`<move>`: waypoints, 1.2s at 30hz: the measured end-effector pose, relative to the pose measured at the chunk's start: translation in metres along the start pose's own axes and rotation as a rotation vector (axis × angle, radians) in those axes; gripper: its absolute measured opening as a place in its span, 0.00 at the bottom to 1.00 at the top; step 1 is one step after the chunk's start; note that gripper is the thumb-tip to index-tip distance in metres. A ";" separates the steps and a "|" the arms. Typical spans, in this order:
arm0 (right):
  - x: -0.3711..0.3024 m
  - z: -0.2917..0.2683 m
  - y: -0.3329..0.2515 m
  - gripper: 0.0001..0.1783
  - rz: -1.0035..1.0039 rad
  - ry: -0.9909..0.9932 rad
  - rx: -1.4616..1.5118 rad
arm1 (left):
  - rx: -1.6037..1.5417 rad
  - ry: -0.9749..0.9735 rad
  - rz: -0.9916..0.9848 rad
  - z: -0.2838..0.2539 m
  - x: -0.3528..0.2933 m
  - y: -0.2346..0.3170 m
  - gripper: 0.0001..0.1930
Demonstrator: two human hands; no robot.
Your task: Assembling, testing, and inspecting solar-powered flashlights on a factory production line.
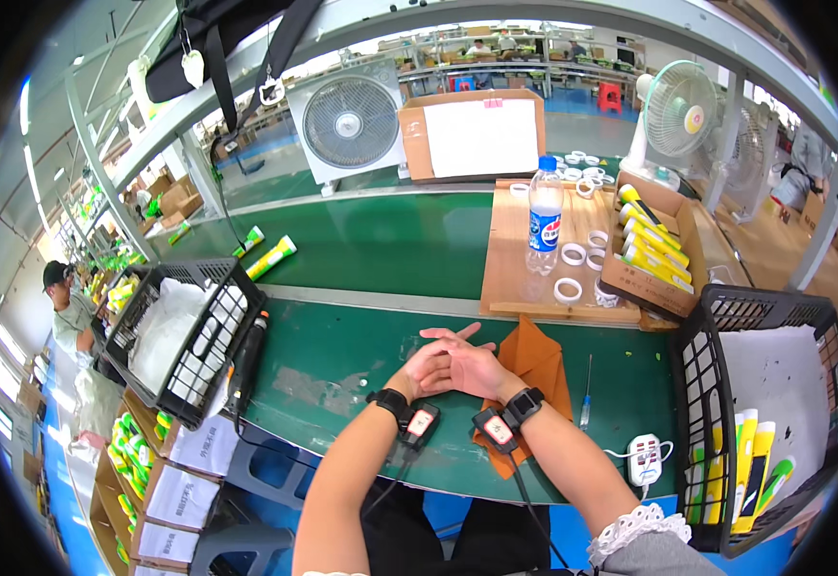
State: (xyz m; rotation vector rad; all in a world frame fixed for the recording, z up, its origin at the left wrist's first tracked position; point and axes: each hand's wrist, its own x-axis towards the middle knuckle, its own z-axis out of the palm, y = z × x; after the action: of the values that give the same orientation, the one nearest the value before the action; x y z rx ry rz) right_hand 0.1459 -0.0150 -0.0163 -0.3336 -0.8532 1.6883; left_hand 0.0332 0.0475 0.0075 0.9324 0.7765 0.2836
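My left hand (426,371) and my right hand (478,372) meet over the green workbench (342,384), the fingers overlapping and crossing. Stretched fingers show on both hands, and I see no object in either. Each wrist wears a black strap with a small cabled box, the left box (421,423) and the right box (496,429). Beside and partly under my right hand lies an orange-brown cloth (539,370). A screwdriver (587,394) with a blue handle rests farther right on the bench.
Black crates stand at left (165,336) and right (774,336), the right one holding yellow flashlights (750,470). A bottle (545,221) and white rings (568,291) sit on a wooden board (510,259). A white power strip (645,461) lies near the bench edge. A black-handled power screwdriver (246,360) is beside the left crate.
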 end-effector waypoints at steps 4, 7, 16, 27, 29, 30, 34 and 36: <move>0.003 0.009 -0.001 0.28 0.023 -0.036 -0.026 | -0.081 -0.102 0.082 -0.002 -0.023 0.006 0.23; 0.007 0.020 0.003 0.27 0.068 -0.079 -0.023 | -0.025 -0.556 0.114 -0.032 0.018 -0.007 0.33; -0.010 0.031 0.000 0.32 0.135 -0.053 -0.195 | 0.234 -0.581 0.312 -0.019 0.025 -0.018 0.19; 0.004 0.017 0.007 0.29 0.196 -0.007 -0.282 | 0.238 -0.412 0.372 -0.016 0.006 -0.005 0.15; 0.002 0.008 0.006 0.30 0.212 -0.054 -0.233 | 0.238 -0.411 0.352 -0.012 0.009 -0.003 0.14; 0.001 0.012 0.005 0.30 0.209 -0.045 -0.255 | 0.245 -0.415 0.379 -0.014 0.013 -0.005 0.14; 0.003 0.000 0.007 0.28 0.161 -0.071 -0.287 | 0.209 -0.334 0.253 -0.015 0.020 -0.007 0.14; 0.003 0.000 0.008 0.24 0.099 0.020 -0.084 | 0.355 -0.252 0.248 -0.012 0.025 -0.004 0.14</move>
State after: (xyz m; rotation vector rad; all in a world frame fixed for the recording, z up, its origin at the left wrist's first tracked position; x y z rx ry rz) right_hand 0.1386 -0.0126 -0.0209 -0.4559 -0.9064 1.7405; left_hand 0.0414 0.0655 -0.0119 1.3755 0.4841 0.2415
